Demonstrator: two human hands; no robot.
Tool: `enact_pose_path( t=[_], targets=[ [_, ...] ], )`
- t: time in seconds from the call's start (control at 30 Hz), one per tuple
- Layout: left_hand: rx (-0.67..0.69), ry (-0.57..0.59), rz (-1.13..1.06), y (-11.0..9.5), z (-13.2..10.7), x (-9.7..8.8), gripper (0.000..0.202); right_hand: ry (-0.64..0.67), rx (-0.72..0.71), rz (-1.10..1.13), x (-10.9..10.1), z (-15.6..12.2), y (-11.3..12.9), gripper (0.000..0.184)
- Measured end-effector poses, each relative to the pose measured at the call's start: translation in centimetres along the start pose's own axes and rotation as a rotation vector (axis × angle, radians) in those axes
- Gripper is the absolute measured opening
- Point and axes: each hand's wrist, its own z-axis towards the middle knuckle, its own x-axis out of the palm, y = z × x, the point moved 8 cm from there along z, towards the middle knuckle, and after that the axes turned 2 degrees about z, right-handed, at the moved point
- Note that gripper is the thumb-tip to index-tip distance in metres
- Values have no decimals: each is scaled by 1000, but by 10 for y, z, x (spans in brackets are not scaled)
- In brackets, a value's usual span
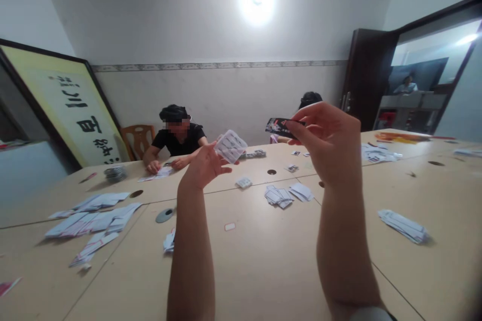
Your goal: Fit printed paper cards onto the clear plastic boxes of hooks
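Observation:
My left hand [204,166] is raised over the table and grips a small clear plastic tray [230,146] by its lower left edge. Rows of dark, lash-like strips show inside the tray. To the right, my right hand [327,133] pinches a small black printed card [283,128] between thumb and fingers; it has white and red marks. The two things are held apart, at about the same height. Below them on the table lie a small clear packet [244,182] and a fan of white paper pieces [278,196].
Stacks of white paper slips [92,220] cover the left side, and another bundle [402,225] lies at right. A small red-edged label [229,227] lies in the middle. Across the table [248,271] sits a person in black [176,135]; another is partly hidden behind my right hand.

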Motion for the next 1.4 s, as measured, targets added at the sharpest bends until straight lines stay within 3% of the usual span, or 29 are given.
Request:
enact_pose_path(
  t=[0.13,0.33,0.43,0.53,0.67,0.8,0.93,1.03,1.4],
  targets=[
    [51,11,8,-16,-23,9,43,-33,18,135,22,-3,-17,15],
    [101,139,59,-22,-31,45,56,-27,-38,272,64,-16,-53,45],
    [92,106,120,-16,-26,56,51,-58,-64,352,78,-16,-66,44],
    [130,13,205,-14,-20,62,41,-75,21,409,92,-15,-82,39],
    [233,-41,326,-15,-17,73,44,-229,205,497,95,-18,-107,39],
    [313,-51,546,-23,-26,84,34,-351,415,650,99,-26,-126,43],
    [466,-139,892,-41,-43,92,22,-422,444,697,101,-32,-125,42],
    [568,-223,1035,-51,-51,96,16,-434,489,744,107,-39,-125,46],
    [538,-298,1278,-46,-43,100,15,-479,568,821,113,-49,-131,55]
  ],
)
